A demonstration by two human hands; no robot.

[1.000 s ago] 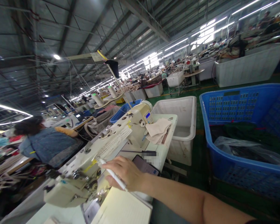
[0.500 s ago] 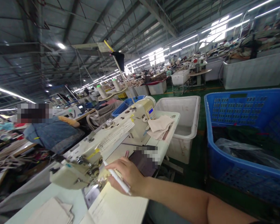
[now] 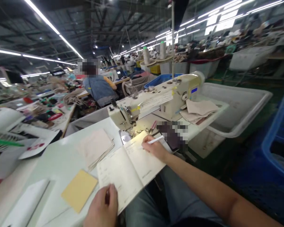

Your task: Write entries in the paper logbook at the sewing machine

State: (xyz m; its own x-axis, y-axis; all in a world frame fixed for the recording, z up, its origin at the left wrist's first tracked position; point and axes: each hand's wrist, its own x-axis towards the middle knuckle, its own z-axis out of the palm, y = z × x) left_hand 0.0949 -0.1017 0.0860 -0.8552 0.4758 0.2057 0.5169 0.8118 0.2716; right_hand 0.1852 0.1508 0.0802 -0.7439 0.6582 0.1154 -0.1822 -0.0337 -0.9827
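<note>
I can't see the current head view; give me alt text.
A person's right hand holds a white pen over an open notebook by a sewing machine; the left hand is at the notebook's left edge. Left of the notebook lie a yellow square and stacked beige cloth.

Head cam: sole view, worn on person's head, facing fwd & down, wide.
Notebook: close, below cam, ~6 o'clock in frame; L hand ~7, R hand ~5, nr ctr.
Lap: v. close, 6 o'clock, btm edge, seen from above.
Sewing machine: just past notebook, 1–2 o'clock.
Co-worker: farther off, ~10 o'clock.
Blue crate: near, 3–4 o'clock, cut by frame edge.
Roof: far, 11–12 o'clock.
</note>
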